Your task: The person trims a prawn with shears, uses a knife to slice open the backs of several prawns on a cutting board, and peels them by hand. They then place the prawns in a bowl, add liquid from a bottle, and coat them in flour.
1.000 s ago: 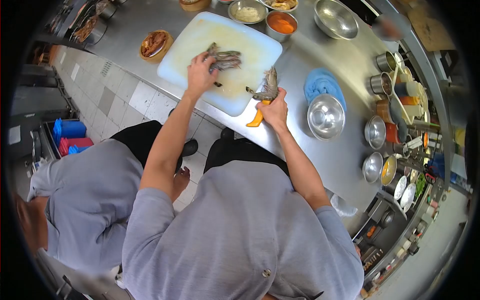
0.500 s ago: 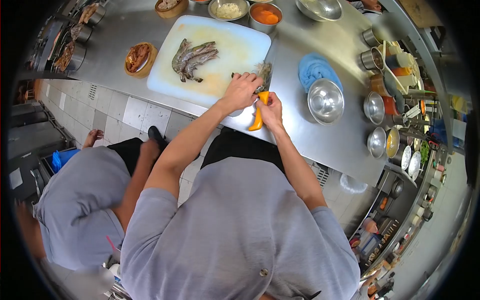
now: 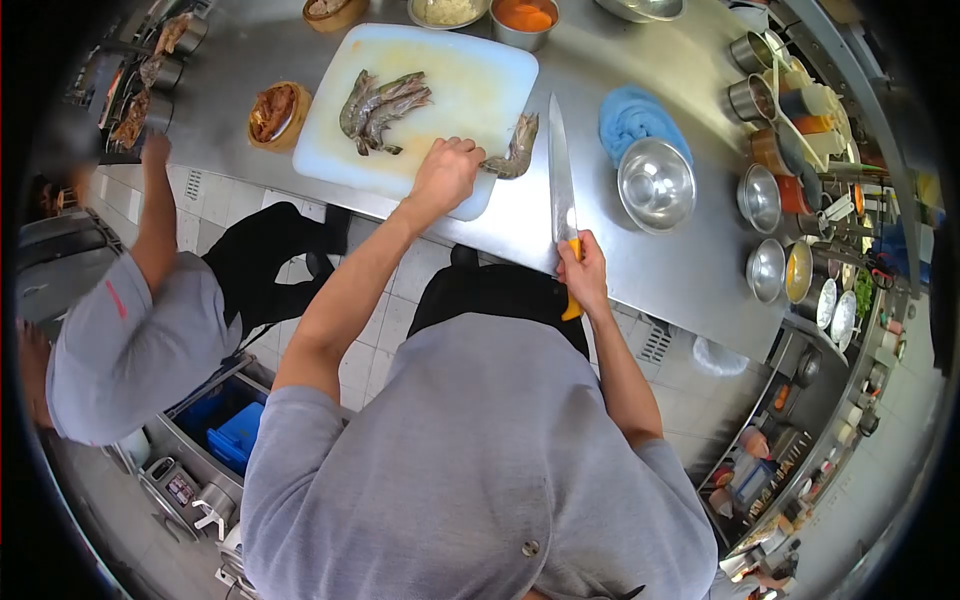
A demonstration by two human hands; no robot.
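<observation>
My right hand (image 3: 585, 270) is closed around the yellow handle of a long knife (image 3: 562, 170). The blade points away from me, past the right edge of a white cutting board (image 3: 330, 165). A grey prawn (image 3: 517, 150) lies curved across the board's right edge, its head end toward the blade but apart from it. My left hand (image 3: 448, 175) rests over the board's near right part, fingers curled at this prawn's tail; the fingertips are partly hidden. Several more prawns (image 3: 380, 110) lie in a pile on the board's left half.
Beside the board are a bamboo steamer (image 3: 280, 115) with brown food, a bowl of orange liquid (image 3: 523, 18) and a bowl of pale bits (image 3: 448, 10). On the right lie a blue cloth (image 3: 635, 118) and a metal bowl (image 3: 656, 185). A co-worker (image 3: 140, 340) stands at left, one arm raised.
My right hand has drawn the knife back right and toward me, uncovering its blade. My left hand has shifted left, showing the prawn. The co-worker has straightened and reaches toward the counter.
</observation>
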